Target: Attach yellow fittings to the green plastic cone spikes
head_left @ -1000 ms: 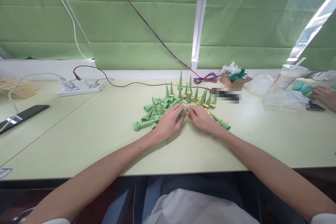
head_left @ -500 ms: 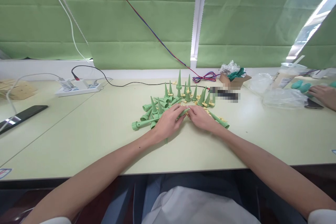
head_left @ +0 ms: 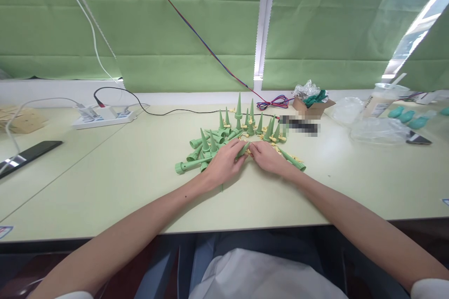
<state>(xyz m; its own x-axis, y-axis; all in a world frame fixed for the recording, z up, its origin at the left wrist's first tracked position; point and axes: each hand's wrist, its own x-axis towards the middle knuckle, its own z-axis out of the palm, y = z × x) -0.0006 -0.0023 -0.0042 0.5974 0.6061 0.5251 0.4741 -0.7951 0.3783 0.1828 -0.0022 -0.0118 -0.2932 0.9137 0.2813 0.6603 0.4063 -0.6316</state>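
Note:
My left hand [head_left: 224, 164] is closed around a green plastic cone spike [head_left: 242, 149], whose wide end pokes out toward my right hand. My right hand [head_left: 268, 158] pinches a small yellow piece [head_left: 249, 152] at that end of the spike. Both hands rest on the pale table [head_left: 105, 177] just in front of a pile of green cone spikes [head_left: 210, 142]; some stand upright [head_left: 239, 110], others lie flat, with small yellow parts [head_left: 278, 140] scattered among them. One long spike [head_left: 293, 161] lies beside my right wrist.
A white power strip [head_left: 103, 116] with cables sits at the back left, a dark phone [head_left: 30, 152] at the far left. A cardboard box with plastic wrap [head_left: 312, 100], clear bags [head_left: 377, 130], a bottle [head_left: 384, 100], teal pieces [head_left: 407, 116] and another phone [head_left: 417, 138] lie at the right.
Another person's hand at the far right edge has drawn out of view. My own hands have hardly moved, still working the spike and yellow piece together.

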